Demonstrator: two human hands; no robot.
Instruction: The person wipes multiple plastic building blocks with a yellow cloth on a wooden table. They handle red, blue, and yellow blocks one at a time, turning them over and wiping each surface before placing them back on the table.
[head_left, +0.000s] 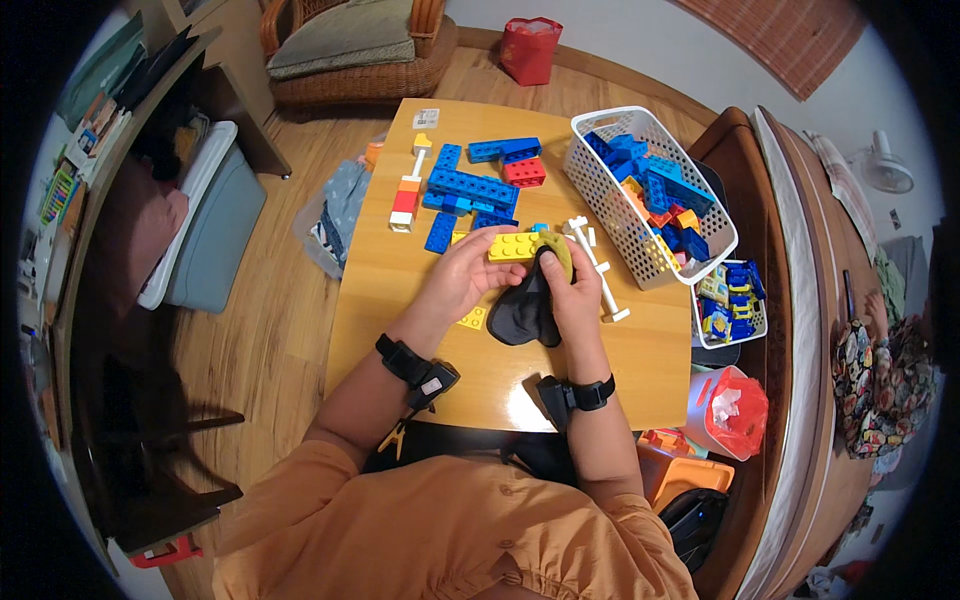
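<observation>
My left hand (469, 274) grips a yellow toy building brick (514, 247) with studs on top, above the middle of the table. My right hand (574, 281) holds a dark cloth (517, 311) with an olive-yellow part against the brick's right end. A flat yellow piece (472, 318) lies on the table below my left hand. Beyond my hands are joined blue bricks (472, 184), a red brick (525, 172) and a stack of orange, red and white bricks (406, 202). White rod-like pieces (600, 270) lie right of my right hand.
A white perforated basket (615, 217) of mixed bricks stands at the wooden table's (390, 360) right edge. Beside it, a smaller basket (701, 326) holds blue and yellow packets. A lined bin (724, 412) is lower right; a wicker chair (367, 79) stands beyond the table.
</observation>
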